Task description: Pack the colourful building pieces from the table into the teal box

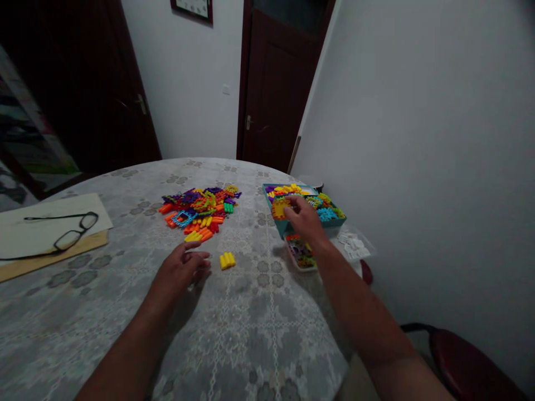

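Nearest, a dark red chair (472,356) stands at the right, beside a counter (251,334) covered with a patterned grey cloth. The left hand (178,267) is low over the cloth, its grip apart, fingers spread and slightly curled, with nothing seen in it. Just to the right of its fingertips lies a yellow ribbed piece (228,260), flat on the counter.

At the left edge, black-framed glasses (70,239) rest across a white sheet (42,214) and a brown board (62,253). At the right, partly hidden by the forearm, a small container (304,269) holds mixed coloured pieces; beyond the arm, white pieces (351,240) lie on clear plastic.

The right hand (307,220) is over the front of a teal tray (283,227), its grip clamped on an orange-yellow toothed piece (279,209). Contact between piece and tray cannot be determined. The tray contains yellow, blue and green pieces. To its left, well apart, is a mixed heap (203,206).

Behind stand a pale wall (192,83) and two dark doors.
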`<state>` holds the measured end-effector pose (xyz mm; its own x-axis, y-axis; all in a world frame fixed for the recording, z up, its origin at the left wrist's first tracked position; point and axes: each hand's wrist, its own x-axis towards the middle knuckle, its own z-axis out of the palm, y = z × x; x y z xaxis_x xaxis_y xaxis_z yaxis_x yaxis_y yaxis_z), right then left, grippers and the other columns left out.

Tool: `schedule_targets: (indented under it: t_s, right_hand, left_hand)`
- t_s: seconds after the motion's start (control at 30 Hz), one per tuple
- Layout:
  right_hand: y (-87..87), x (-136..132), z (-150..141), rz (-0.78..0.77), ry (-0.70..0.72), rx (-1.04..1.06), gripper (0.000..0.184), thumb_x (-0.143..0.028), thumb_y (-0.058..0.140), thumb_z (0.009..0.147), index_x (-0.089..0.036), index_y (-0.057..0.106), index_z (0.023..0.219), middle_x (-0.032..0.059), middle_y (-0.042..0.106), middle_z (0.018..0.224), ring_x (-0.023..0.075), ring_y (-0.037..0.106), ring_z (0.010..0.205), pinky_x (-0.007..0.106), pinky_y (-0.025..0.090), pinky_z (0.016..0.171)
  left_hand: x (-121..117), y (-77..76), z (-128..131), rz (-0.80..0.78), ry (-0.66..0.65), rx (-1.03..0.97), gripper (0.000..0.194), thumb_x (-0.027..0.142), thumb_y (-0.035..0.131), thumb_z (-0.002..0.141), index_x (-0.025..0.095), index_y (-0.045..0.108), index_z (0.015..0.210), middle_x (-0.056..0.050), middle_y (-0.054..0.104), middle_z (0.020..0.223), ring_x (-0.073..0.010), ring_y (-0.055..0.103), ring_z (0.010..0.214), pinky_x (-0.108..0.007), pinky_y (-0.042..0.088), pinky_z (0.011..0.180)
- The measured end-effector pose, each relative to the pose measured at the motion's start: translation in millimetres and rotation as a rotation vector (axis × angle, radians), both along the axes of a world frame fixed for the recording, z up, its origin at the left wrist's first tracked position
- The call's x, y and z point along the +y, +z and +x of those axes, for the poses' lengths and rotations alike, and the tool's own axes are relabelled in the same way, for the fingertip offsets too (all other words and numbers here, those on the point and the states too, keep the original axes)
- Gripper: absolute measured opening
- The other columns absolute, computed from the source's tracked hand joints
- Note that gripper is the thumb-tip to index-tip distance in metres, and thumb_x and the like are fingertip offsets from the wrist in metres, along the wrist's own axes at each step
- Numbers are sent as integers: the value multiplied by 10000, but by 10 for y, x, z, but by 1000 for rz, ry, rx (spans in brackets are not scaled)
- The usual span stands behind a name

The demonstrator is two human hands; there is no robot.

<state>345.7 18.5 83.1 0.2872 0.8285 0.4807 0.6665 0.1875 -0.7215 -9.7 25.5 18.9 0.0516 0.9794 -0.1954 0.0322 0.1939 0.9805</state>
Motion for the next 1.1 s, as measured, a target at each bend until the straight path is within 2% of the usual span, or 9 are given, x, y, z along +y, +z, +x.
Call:
schedule_targets:
  t_s: [0.1, 0.17, 0.3, 0.4, 0.57, 0.7, 0.8, 0.97, 1.1]
  right_hand:
    - [117, 79, 702, -83, -262, -171, 425, -288, 592, 897, -169, 764, 1267, 95, 801, 1194, 237, 728, 1029, 366, 556, 1001]
    - [128, 99, 1041, -203, -338, -257, 446, -259, 583, 894, -167, 759, 1294, 97, 805, 1205, 229, 734, 1055, 329, 552, 979]
    - [22, 81, 1352, -288, -377, -285, 465, -239, 587, 881, -142, 763, 1300, 133, 812, 1174, 249, 743, 1014, 342, 553, 947]
    - [-107, 97, 1442, -318, -438, -334, 473, -290, 592, 903, -135, 760, 1317, 161, 805, 1206, 279, 740, 1055, 369, 540, 974]
    - [-273, 200, 1535, -398, -519, -409, 438, -328, 585, 908, -145, 793, 1247, 167, 809, 1186, 297, 740, 1045, 362, 537, 918]
    - [-258, 184, 1439, -339, -545, -414, 419, -323, 548, 939, -129, 801, 1211, 176, 805, 1175, 301, 727, 1049, 374, 526, 945]
    - [-207, 136, 1332, -291, -526, -387, 423, -289, 518, 957, -108, 791, 1224, 194, 794, 1216, 308, 721, 1077, 397, 522, 990]
    - [-203, 72, 1259, -262, -517, -391, 361, -267, 554, 939, -169, 796, 1187, 142, 801, 1221, 285, 719, 1108, 388, 527, 1032]
    - [-238, 21, 1227, -235, -501, -397, 353, -279, 557, 943, -169, 796, 1180, 142, 792, 1233, 280, 711, 1139, 390, 520, 1068]
  left_hand:
    - [14, -26, -4, 18, -3, 35, 501, 408, 850, 774, 229, 685, 1212, -95, 808, 1014, -266, 796, 886, -396, 649, 773]
    - [16, -40, 3, 33, -17, 70, 481, 416, 840, 770, 223, 703, 1189, -83, 801, 956, -267, 787, 870, -400, 637, 775]
    - [-23, -29, 39, 48, -17, 88, 445, 431, 828, 751, 217, 722, 1127, -63, 779, 891, -249, 764, 827, -363, 606, 740]
    - [-73, -15, 71, 43, -12, 77, 420, 433, 815, 741, 199, 727, 1078, -64, 765, 891, -224, 740, 778, -331, 585, 702]
    - [-92, -76, 81, 94, -17, 62, 372, 433, 788, 770, 196, 737, 1052, -76, 768, 926, -204, 717, 759, -312, 569, 678]
    - [-61, -122, 60, 96, -20, 64, 382, 439, 795, 772, 200, 748, 1066, -91, 779, 970, -216, 732, 782, -325, 578, 689]
    - [-34, -129, 47, 75, -24, 93, 408, 446, 812, 766, 201, 753, 1087, -85, 775, 931, -223, 731, 769, -323, 570, 665]
    - [-21, -89, 45, 70, -37, 111, 411, 463, 809, 773, 209, 746, 1091, -72, 775, 911, -223, 733, 775, -305, 559, 645]
    - [-36, -38, 50, 90, -43, 149, 405, 461, 812, 745, 211, 746, 1056, -83, 789, 937, -244, 749, 808, -330, 579, 694]
